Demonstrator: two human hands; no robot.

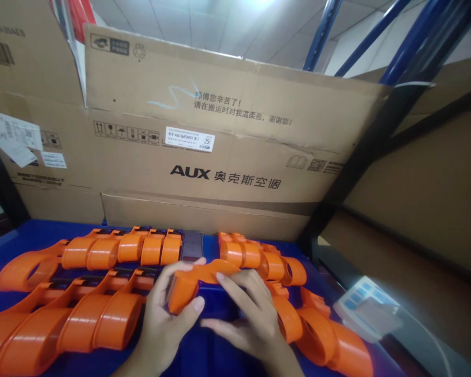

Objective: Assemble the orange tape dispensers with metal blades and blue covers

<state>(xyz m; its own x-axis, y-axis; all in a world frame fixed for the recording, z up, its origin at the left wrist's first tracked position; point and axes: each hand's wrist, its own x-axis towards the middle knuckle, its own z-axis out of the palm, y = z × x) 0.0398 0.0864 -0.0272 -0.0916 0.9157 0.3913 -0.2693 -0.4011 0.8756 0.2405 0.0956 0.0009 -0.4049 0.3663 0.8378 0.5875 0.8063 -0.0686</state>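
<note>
Before me I hold an orange plastic piece (184, 288) that looks like a tape dispenser, with a glossy dark blue part (215, 294) under its curved top. My left hand (163, 309) grips its left end, thumb on the front and fingers behind. My right hand (255, 309) holds the right side, its index finger on the curved top and its thumb below. Similar orange dispensers (80, 319) with dark strips on their upper arms lie in two rows to the left. More orange pieces (317, 332) lie in rows to the right, where I make out no dark strips.
The pieces lie on a blue work surface (2, 248). A dark rectangular block (192, 246) stands at the back middle. Large cardboard boxes (141, 183) wall off the rear. A dark blue rack post (337, 193) and a white device with a cable (367, 309) are to the right.
</note>
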